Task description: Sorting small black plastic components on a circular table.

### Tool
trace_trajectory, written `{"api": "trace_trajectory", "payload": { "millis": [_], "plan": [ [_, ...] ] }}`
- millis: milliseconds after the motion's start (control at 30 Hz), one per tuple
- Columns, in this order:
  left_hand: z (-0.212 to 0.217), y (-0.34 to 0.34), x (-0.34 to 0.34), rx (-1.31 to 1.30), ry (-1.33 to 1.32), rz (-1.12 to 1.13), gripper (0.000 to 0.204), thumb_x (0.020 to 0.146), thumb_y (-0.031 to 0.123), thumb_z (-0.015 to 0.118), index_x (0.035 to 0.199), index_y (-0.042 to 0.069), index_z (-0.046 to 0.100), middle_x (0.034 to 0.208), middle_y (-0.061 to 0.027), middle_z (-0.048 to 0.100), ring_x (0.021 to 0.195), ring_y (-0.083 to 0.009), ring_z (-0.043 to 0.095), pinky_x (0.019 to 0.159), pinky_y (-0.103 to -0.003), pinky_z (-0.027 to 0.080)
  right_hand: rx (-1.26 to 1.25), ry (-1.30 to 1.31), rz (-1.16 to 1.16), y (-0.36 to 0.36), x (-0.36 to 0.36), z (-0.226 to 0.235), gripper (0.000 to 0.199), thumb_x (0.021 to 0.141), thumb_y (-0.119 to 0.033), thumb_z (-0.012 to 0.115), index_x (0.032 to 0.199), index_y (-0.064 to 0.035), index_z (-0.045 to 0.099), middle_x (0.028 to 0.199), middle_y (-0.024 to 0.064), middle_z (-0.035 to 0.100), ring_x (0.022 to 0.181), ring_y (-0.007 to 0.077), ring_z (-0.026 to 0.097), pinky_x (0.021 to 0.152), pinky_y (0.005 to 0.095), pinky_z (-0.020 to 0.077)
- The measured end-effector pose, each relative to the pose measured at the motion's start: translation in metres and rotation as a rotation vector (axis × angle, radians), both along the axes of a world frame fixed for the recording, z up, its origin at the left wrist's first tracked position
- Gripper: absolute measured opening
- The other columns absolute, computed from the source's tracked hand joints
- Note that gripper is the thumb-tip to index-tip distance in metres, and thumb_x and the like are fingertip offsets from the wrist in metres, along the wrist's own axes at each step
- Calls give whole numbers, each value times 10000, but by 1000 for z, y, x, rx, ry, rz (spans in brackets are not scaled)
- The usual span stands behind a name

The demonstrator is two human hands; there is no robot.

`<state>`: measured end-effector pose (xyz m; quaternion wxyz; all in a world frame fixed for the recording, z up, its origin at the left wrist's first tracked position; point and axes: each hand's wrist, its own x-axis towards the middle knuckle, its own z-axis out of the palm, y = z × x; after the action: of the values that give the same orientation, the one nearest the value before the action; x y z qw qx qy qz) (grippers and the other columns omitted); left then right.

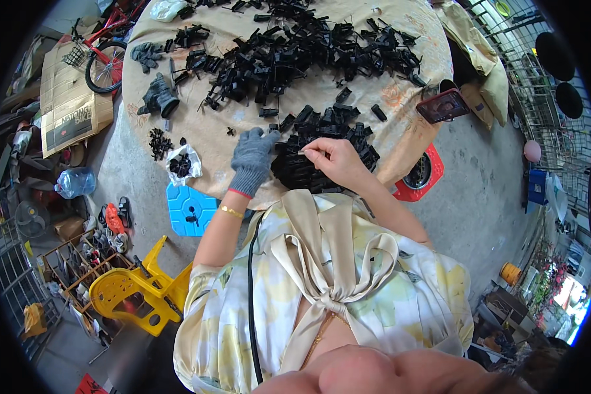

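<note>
Round and draped in a tan cloth, the surface (387, 141) takes up the top of my head view, and nearly all of it is strewn with small black plastic parts. Concrete floor shows on either side, with a blue plastic block (189, 209) and a yellow plastic chair (134, 289) down to my left, and a phone (443, 105) lying near the surface's right rim.

My left hand (253, 157), in a grey knit glove, rests with its fingers loosely spread on the near edge of the pile of black parts (325, 141) just in front of me; I cannot tell whether it has a piece under the fingertips. My right hand (331, 157) is bare, thumb and forefinger pinched together on something very small and pale, too tiny to identify, held just above that same pile. A bigger heap (295, 56) lies well beyond it, and a small bag of black bits (180, 164) sits near the left edge.

To do this well, I judge the gloved hand should pin one black part steady while the bare fingers keep the tiny piece gripped at its very tip, so its end stays visible as I bring it in. Keeping both hands low over the near pile means anything that slips lands on cloth, not the floor.
</note>
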<state>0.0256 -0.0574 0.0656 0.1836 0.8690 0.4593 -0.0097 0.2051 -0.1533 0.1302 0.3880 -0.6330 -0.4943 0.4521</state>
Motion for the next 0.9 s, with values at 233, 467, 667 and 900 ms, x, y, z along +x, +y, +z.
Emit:
{"api": "trace_trajectory", "payload": {
  "millis": [233,467,667,900],
  "plan": [
    [-11,18,13,32,115,-280,218,712,176,604,928,178,573,1035,-90,498,979,-272,492,808,-413,414,-4,-50,21,-7,5,1,149,824,-111,555,890,3,625,620,18,566,548,60,524,497,213,405],
    [-31,22,-2,127,-176,-164,214,772,115,539,983,133,569,1008,-110,548,878,-260,548,741,-376,457,11,5,-73,-10,16,0,160,827,-123,567,900,8,624,625,11,571,545,45,512,493,199,398],
    [16,2,-2,-778,-1271,268,204,864,85,499,1057,16,503,1109,-90,523,954,-168,537,802,-294,459,-6,187,-206,-2,17,-9,196,827,-142,595,960,1,618,703,-11,587,605,32,510,552,184,418],
    [63,-36,22,-1311,-1507,221,474,856,196,530,1233,-55,390,1186,-165,499,1066,-254,518,929,-379,420,-34,461,-164,14,7,-7,230,805,-111,627,1007,-2,611,785,-18,604,676,26,517,627,175,434]
  ]
}}
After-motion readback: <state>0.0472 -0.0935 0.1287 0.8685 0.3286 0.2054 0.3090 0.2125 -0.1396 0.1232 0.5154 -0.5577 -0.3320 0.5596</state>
